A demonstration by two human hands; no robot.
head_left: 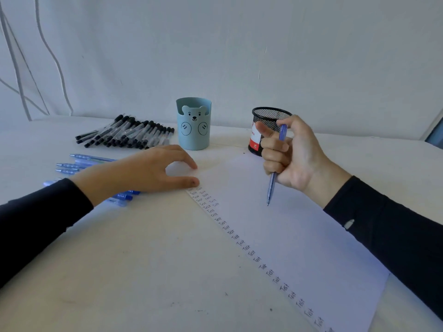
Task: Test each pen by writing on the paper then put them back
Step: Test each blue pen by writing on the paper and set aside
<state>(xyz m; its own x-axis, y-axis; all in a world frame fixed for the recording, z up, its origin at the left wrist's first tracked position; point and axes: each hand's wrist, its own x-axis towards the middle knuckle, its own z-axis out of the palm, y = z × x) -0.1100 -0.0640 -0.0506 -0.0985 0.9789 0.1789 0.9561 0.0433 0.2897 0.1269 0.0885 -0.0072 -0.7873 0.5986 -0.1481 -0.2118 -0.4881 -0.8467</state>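
Observation:
My right hand (290,154) grips a blue pen (272,185) upright, tip down just above the white paper (299,231), thumb on its top end. The sheet carries a long column of "Test" words along its left edge. My left hand (143,172) rests flat on the table, fingertips touching the paper's top left corner. Several blue pens (79,162) lie under and left of that hand. A pile of black-capped pens (127,135) lies further back.
A light blue bear-faced pen cup (193,137) stands at the back centre. A black mesh pen holder (265,121) with a red label stands right of it, behind my right hand. A white wall closes off the far table edge.

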